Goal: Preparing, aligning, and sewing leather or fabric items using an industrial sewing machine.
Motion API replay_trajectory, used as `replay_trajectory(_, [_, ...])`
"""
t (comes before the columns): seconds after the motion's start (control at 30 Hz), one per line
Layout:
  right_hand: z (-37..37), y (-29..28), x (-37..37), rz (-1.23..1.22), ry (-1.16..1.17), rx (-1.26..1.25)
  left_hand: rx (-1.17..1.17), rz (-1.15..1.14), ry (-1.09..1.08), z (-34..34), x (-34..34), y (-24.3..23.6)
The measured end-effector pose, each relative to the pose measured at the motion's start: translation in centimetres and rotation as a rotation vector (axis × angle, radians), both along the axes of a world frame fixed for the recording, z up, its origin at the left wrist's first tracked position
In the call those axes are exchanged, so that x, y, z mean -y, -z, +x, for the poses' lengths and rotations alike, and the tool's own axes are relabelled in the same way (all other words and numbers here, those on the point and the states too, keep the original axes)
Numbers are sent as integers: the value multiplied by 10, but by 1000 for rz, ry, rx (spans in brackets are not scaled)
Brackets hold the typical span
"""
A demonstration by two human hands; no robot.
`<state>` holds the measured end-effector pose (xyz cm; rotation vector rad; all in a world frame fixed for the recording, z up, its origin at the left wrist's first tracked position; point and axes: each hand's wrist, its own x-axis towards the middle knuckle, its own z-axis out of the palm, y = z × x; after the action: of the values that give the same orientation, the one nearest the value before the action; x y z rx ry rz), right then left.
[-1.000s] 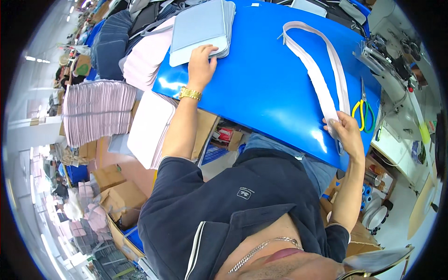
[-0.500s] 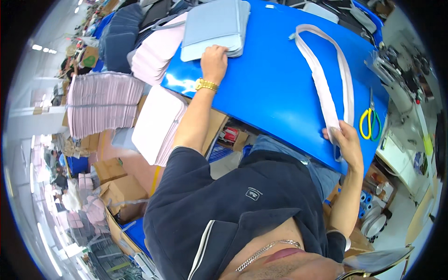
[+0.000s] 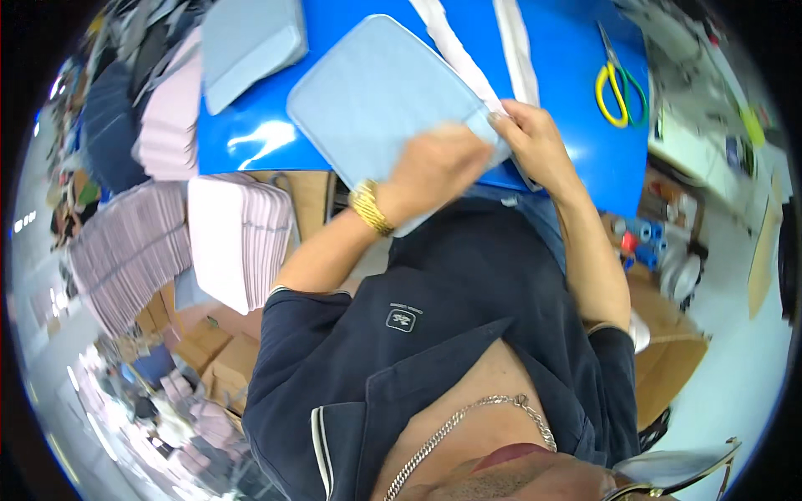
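Observation:
A light grey-blue fabric panel [image 3: 376,92] with rounded corners lies turned at an angle on the blue table, its near part past the front edge. My left hand [image 3: 439,167] is over the panel's near right part, its fingers smeared by motion. At the panel's right edge my right hand [image 3: 535,146] is closed, thumb and fingers pinching a pale pink fabric strip [image 3: 464,63] against the panel. The strip runs away from me, and another length of it [image 3: 518,54] lies to the right. A stack of similar grey-blue panels [image 3: 255,50] sits at the far left.
Scissors [image 3: 618,92] with yellow and green handles lie at the right of the blue table [image 3: 568,108]. Left of the table stand stacks of pink panels [image 3: 125,250] and white-topped panels [image 3: 219,242]. Cardboard boxes [image 3: 205,342] are on the floor, and a machine bed [image 3: 693,154] is on the right.
One panel has come off the stack towards me. My left hand has moved right over it, and my right hand has brought the strip to its edge. The view has shifted.

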<state>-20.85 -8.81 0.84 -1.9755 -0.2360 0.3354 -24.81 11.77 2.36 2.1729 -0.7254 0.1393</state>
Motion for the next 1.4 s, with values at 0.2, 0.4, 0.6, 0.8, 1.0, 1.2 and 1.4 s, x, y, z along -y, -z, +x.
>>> replay_trajectory(0.2, [-23, -14, 10, -37, -1, -11, 288, 369, 176, 95, -32, -15])
replay_trajectory(0.4, [-32, -28, 9, 90, -5, 28, -16, 295, 493, 117, -16, -33])
replay_trajectory(0.6, [-35, -32, 12, -27, -64, -37, -166, 238, 573, 118, -15, -37])
replay_trajectory(0.8, [-40, -34, 12, -14, 8, -22, -224, 213, 530, 116, -15, -41])
replay_trajectory(1.0, [-39, -30, 14, 2, -12, -13, -267, 268, 496, 116, -18, -44])
replay_trajectory(1.2, [-39, -32, 7, 15, 4, 31, -144, 260, 461, 117, -19, -45])
replay_trajectory(1.4, [-28, -63, 18, -4, -15, 94, -282, 627, 388, 154, -50, -88])
